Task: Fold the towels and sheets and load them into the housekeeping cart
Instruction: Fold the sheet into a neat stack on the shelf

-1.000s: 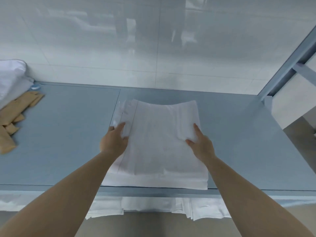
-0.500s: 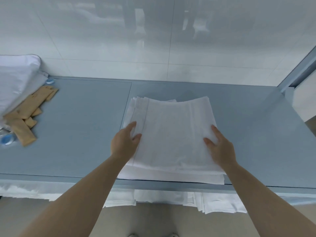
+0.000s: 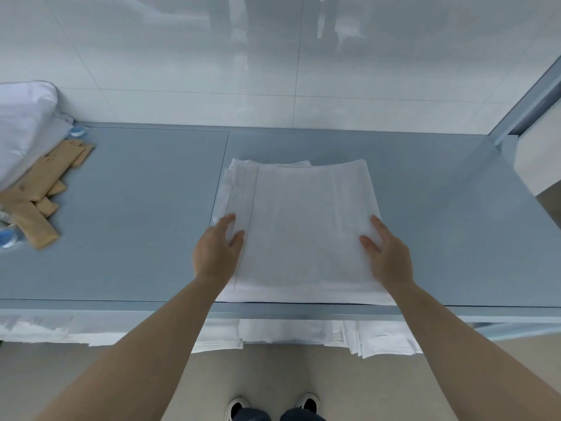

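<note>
White cloth, the folded stack of towels (image 3: 303, 232) lies on the blue-grey cart top (image 3: 136, 223), flanked by both hands. The left hand (image 3: 217, 250) rests flat on its left edge, fingers straight and close together; the stack spreads rightward from them, its long axis running away from the person. The right hand (image 3: 387, 253) presses the right edge, thumb spread. Both hands sit equally near; the layers look smooth and nearly squared.
</note>
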### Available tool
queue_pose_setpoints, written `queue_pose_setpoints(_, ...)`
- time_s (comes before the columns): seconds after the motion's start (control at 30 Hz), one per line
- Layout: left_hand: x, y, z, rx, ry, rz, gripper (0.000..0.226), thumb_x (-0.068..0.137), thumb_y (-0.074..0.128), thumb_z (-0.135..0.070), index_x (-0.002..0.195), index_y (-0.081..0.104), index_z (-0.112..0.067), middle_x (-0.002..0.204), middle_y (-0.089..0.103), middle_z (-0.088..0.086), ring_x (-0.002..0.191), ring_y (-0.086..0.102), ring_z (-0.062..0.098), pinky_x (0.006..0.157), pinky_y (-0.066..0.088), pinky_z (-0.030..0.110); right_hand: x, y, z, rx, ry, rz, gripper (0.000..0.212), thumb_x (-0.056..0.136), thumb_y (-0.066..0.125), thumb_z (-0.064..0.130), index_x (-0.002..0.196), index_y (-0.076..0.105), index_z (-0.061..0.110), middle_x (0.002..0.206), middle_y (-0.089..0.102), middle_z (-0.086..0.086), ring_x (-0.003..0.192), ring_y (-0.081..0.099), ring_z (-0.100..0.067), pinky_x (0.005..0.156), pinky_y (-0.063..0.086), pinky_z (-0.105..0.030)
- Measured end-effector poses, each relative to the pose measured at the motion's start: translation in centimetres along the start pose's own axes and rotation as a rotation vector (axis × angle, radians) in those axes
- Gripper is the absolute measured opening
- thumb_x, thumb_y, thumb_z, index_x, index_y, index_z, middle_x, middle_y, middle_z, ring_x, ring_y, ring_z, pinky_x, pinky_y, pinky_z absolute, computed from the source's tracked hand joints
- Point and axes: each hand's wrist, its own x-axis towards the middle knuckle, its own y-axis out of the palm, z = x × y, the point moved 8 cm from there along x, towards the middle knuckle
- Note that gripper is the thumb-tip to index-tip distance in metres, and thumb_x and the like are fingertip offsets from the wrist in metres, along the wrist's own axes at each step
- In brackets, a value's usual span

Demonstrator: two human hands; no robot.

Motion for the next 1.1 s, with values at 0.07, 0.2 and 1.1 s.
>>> queue_pose_setpoints(0.07,-0.1,0.5,0.3,-0.005,-0.029,0.037,0.039,0.093,0.059,-0.035,0.13,0.055,-0.025,0.105,0.064,0.013,0.093,0.061,0.033,0.074,0.042,0.032,0.0,0.9,-0.7,-0.006,0.033,0.028,0.054,0.095,0.054,0.038,0.146,0.037,0.03,0.127,0.058,-0.02,0.116,0.053,-0.037,0.099,0.042,-0.041)
queue_pose_setpoints(0.2,-0.1,0.8,-0.3,0.23,-0.037,0.069,0.039,0.092,0.06,-0.031,0.13,0.055,-0.022,0.127,0.045,0.017,0.111,0.048,0.034,0.089,0.037,0.04,0.8,1.4,-0.2,-0.236,0.081,0.115,0.053,0.098,0.047,0.039,0.148,0.032,0.03,0.13,0.046,-0.02,0.119,0.046,-0.037,0.098,0.038,-0.041)
queue_pose_setpoints(1.1,-10.5,8.7,-9.7,0.561,0.765,0.468,0.059,0.099,0.036,-0.045,0.151,0.029,-0.017,0.157,0.027,0.009,0.146,0.021,0.027,0.12,0.013,0.045,-10.3,3.4,8.3,-0.527,-0.824,0.073,0.049,0.07,0.085,0.021,0.116,0.07,0.009,0.122,0.066,-0.009,0.114,0.062,-0.03,0.092,0.05,-0.056)
